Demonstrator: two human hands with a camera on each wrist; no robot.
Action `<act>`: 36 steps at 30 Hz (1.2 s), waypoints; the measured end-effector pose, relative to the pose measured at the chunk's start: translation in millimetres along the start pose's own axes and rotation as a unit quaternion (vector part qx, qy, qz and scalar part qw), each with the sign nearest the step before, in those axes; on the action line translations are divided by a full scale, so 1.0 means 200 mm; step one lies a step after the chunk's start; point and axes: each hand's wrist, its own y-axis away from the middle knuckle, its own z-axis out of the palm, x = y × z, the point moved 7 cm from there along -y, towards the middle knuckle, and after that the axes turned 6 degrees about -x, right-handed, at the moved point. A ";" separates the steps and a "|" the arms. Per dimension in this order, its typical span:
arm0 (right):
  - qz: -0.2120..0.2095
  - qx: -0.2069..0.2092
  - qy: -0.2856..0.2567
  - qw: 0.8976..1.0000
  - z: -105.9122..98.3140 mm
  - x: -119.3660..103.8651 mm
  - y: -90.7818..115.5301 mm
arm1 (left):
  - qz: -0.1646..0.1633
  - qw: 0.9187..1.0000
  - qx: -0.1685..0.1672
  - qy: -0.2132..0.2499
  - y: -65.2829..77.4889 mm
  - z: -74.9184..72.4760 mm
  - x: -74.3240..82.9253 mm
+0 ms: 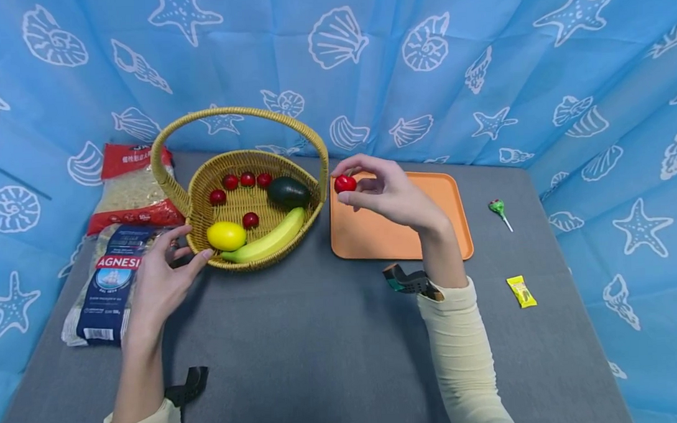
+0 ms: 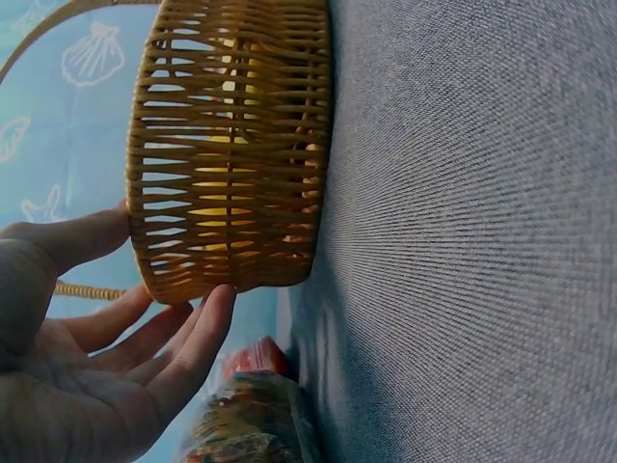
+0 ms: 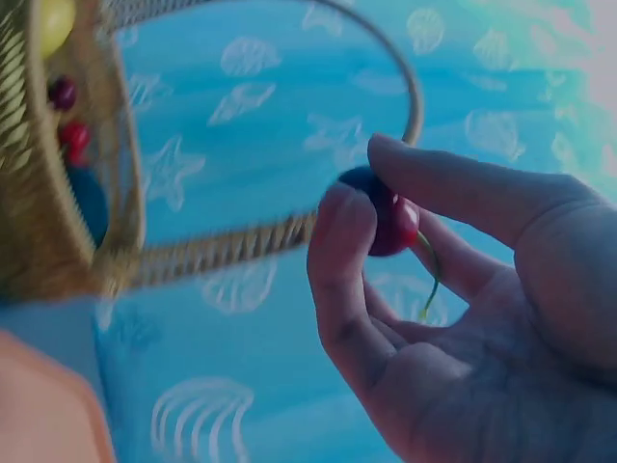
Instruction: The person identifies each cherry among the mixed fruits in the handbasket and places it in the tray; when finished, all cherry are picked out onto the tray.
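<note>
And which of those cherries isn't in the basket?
The cherry pinched in the right hand, held up outside the basket; the other five cherries all lie inside it.

Orange tray partly hidden by right hand, AGNESI packet partly covered by left hand, print on yellow wrapper illegibly small
</note>
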 end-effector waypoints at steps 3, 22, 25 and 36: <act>0.017 0.039 0.017 0.999 -0.07 0.07 0.01 | -0.001 1.000 0.000 0.001 0.00 0.00 0.00; 0.115 0.110 0.146 0.976 -0.22 0.67 -0.18 | -0.001 1.000 -0.005 0.007 0.00 0.00 0.01; 0.135 0.109 0.154 0.973 -0.21 0.71 -0.22 | -0.006 1.000 -0.005 0.006 0.00 0.00 0.01; 0.161 0.120 0.203 0.958 -0.18 0.77 -0.32 | -0.009 1.000 -0.007 0.003 0.00 0.00 0.00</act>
